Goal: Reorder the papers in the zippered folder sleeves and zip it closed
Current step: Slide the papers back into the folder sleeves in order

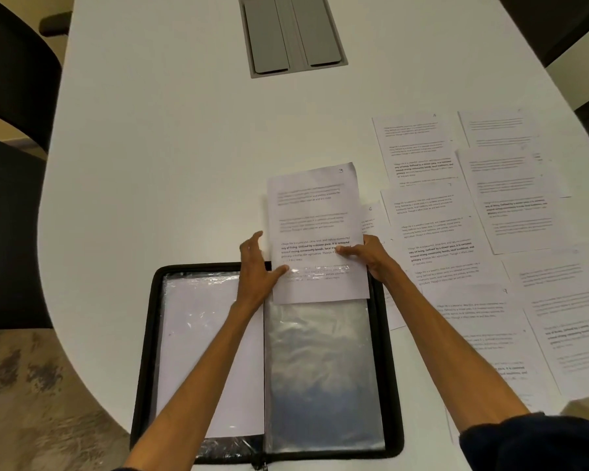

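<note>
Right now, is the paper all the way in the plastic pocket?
No, partly. The paper has its bottom under the shiny sleeve; most sticks out beyond the folder.

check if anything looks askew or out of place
The sheet numbered 3 is partly in the right sleeve, mostly sticking out past the top edge of the zippered folder. Loose pages beside it overlap unevenly.

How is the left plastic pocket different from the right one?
The left clear plastic sleeve already holds a white sheet, fully inside; the right clear plastic sleeve looks grey and mostly empty, a printed page only partly in at its top. Both lie flat in the black zippered folder.
</note>
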Tool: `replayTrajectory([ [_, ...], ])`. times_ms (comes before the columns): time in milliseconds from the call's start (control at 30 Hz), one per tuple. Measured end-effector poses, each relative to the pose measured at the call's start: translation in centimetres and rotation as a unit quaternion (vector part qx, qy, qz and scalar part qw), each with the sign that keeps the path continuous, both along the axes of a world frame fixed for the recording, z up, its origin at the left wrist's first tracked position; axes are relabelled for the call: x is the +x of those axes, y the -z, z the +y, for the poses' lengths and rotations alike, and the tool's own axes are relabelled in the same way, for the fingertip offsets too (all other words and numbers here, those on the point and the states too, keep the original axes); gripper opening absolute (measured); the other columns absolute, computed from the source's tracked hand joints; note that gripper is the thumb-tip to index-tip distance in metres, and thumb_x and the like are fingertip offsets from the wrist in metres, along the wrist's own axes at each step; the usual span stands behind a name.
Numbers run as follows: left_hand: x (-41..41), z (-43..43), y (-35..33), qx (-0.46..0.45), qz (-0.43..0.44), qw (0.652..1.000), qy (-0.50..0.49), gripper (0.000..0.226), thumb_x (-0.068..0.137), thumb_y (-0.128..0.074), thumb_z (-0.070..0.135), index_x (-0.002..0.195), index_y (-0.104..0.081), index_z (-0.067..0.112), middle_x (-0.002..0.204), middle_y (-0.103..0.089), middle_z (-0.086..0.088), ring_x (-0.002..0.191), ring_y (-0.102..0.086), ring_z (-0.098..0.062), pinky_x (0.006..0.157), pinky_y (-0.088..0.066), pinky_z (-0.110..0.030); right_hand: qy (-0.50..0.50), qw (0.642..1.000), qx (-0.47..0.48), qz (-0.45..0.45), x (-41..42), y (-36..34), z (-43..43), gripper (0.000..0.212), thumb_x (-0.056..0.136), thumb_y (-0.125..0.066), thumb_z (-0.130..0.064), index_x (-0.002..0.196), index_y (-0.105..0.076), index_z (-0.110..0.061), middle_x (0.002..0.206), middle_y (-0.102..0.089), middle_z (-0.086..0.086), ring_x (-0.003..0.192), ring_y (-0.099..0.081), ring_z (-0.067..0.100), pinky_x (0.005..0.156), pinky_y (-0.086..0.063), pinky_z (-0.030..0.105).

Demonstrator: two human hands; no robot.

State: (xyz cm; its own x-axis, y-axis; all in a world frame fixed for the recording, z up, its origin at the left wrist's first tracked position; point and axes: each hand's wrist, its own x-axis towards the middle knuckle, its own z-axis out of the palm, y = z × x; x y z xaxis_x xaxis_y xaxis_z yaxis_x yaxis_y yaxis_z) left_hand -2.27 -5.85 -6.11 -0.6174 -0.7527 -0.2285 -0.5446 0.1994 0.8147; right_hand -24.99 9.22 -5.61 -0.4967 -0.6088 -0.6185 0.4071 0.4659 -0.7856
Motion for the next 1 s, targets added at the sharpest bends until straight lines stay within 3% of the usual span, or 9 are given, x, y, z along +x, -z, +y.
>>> replayTrajectory([
  [67, -0.1, 1.1, -0.1, -0.136, -0.014, 0.989, 0.052, 0.079, 0.081, -0.079, 0.032, 0.146, -0.037, 0.017, 0.139, -0.038, -0.01, 0.126, -0.04, -0.02, 0.101, -0.039, -0.029, 0.041, 0.999, -0.016, 0.008, 0.1, -0.2, 0.0, 0.051, 0.074, -0.082, -0.006, 0.122, -0.064, -0.005, 0.115, -0.071, 0.009, 0.102, -0.07, 0.024, 0.09, -0.056, 0.04],
  [133, -0.4, 2.2, 0.0, -0.191, -0.062, 0.97, 0.14, 0.062, 0.083, -0.075, 0.036, 0.138, -0.051, 0.02, 0.132, -0.049, -0.008, 0.123, -0.045, -0.024, 0.097, -0.04, -0.034, 0.057, 0.998, -0.028, 0.013, 0.0, -0.7, 0.0, 0.048, 0.075, -0.081, -0.007, 0.12, -0.063, -0.007, 0.115, -0.071, 0.01, 0.1, -0.071, 0.024, 0.083, -0.059, 0.037],
  [200, -0.4, 3.1, 0.5, -0.186, -0.108, 0.959, 0.185, 0.047, 0.085, -0.071, 0.036, 0.128, -0.06, 0.02, 0.121, -0.059, -0.003, 0.117, -0.05, -0.024, 0.092, -0.037, -0.037, 0.053, 0.998, -0.033, 0.017, 0.2, -1.1, -0.3, 0.044, 0.076, -0.08, -0.007, 0.117, -0.064, -0.009, 0.112, -0.071, 0.01, 0.094, -0.072, 0.021, 0.075, -0.06, 0.032],
  [333, -0.7, 4.0, 1.0, -0.163, -0.14, 0.961, 0.176, 0.024, 0.086, -0.067, 0.033, 0.108, -0.069, 0.022, 0.1, -0.065, 0.004, 0.103, -0.052, -0.019, 0.085, -0.03, -0.034, 0.062, 0.997, -0.023, 0.038, 0.0, -1.5, -0.2, 0.035, 0.079, -0.078, -0.008, 0.112, -0.065, -0.01, 0.11, -0.071, 0.011, 0.085, -0.072, 0.016, 0.066, -0.059, 0.027],
  [467, -0.8, 3.3, 0.8, -0.161, -0.123, 0.964, 0.17, 0.008, 0.085, -0.069, 0.032, 0.087, -0.072, 0.025, 0.089, -0.062, 0.007, 0.093, -0.052, -0.014, 0.078, -0.026, -0.031, 0.122, 0.99, -0.03, 0.059, -0.3, -1.7, -0.4, 0.036, 0.08, -0.078, -0.009, 0.114, -0.066, -0.003, 0.111, -0.07, 0.014, 0.085, -0.071, 0.016, 0.066, -0.06, 0.026],
  [567, -0.7, 3.1, 0.7, -0.163, -0.085, 0.968, 0.169, 0.011, 0.079, -0.076, 0.032, 0.078, -0.066, 0.027, 0.086, -0.065, 0.012, 0.086, -0.05, -0.005, 0.079, -0.025, -0.028, 0.178, 0.98, -0.055, 0.075, -0.5, -2.4, -1.2, 0.04, 0.08, -0.078, -0.009, 0.118, -0.065, -0.002, 0.109, -0.071, 0.011, 0.087, -0.071, 0.017, 0.069, -0.06, 0.027],
  [733, -1.1, 3.5, 0.4, -0.154, -0.085, 0.969, 0.176, 0.005, 0.089, -0.067, 0.023, 0.085, -0.07, 0.023, 0.077, -0.069, 0.007, 0.073, -0.055, -0.011, 0.095, -0.034, -0.033, 0.259, 0.956, -0.127, 0.05, -0.7, -3.7, -2.8, 0.041, 0.077, -0.081, -0.01, 0.114, -0.065, -0.015, 0.111, -0.071, 0.005, 0.1, -0.069, 0.018, 0.082, -0.059, 0.033],
  [900, -1.5, 4.2, -0.1, -0.141, -0.099, 0.96, 0.219, 0.008, 0.1, -0.049, 0.019, 0.1, -0.058, 0.019, 0.076, -0.066, 0.003, 0.074, -0.053, -0.022, 0.085, -0.032, -0.027, 0.257, 0.956, -0.142, 0.017, 0.4, -3.4, -3.9, 0.053, 0.078, -0.08, -0.007, 0.127, -0.06, -0.005, 0.113, -0.071, 0.007, 0.1, -0.069, 0.018, 0.083, -0.059, 0.037],
  [1000, -1.4, 3.9, -0.3, -0.133, -0.097, 0.957, 0.239, 0.006, 0.096, -0.051, 0.025, 0.099, -0.055, 0.021, 0.077, -0.063, 0.009, 0.074, -0.058, -0.019, 0.091, -0.035, -0.03, 0.247, 0.959, -0.14, 0.01, 1.5, -3.0, -4.2, 0.051, 0.079, -0.078, -0.006, 0.127, -0.059, -0.003, 0.114, -0.07, 0.007, 0.097, -0.07, 0.016, 0.079, -0.06, 0.035],
])
